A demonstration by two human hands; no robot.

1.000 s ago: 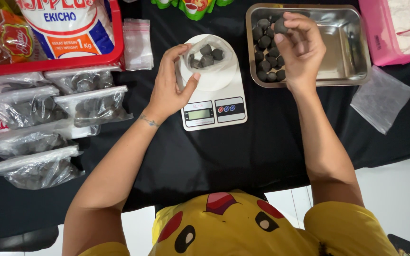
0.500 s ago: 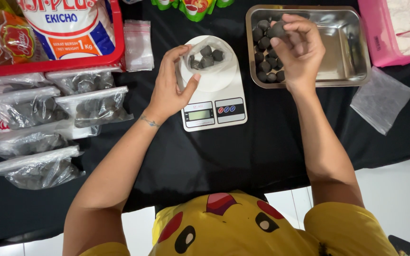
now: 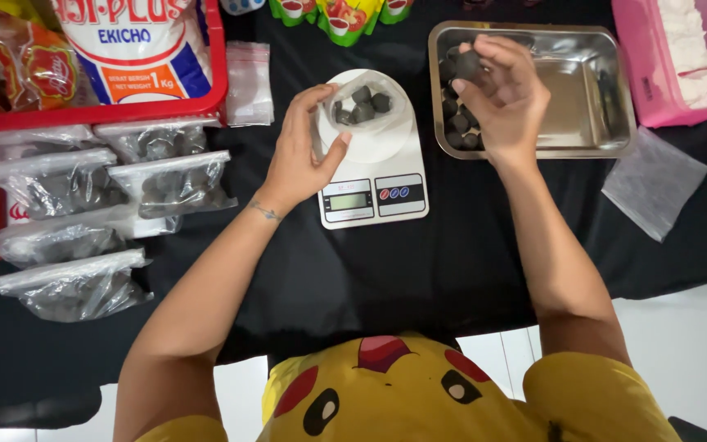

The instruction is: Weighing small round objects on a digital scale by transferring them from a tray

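Over the steel tray (image 3: 583, 90), right hand (image 3: 505, 98) pinches a dark ball (image 3: 468, 64); left hand (image 3: 304, 151) grips the bag (image 3: 366, 106).

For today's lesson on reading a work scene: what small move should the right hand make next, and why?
Probably carry the dark lump over and drop it into the open bag on the scale. The right hand holds it above the metal tray, while the left hand holds the bag's mouth open.

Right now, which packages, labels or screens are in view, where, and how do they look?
Small grey display: front of white kitchen scale, left hand beside it.
Big white sack with orange label: red basket, top left.
Clear sealed bags of dark lumps: stacked far left.
Green-red sachets: top edge.
Empty clear bag: right.
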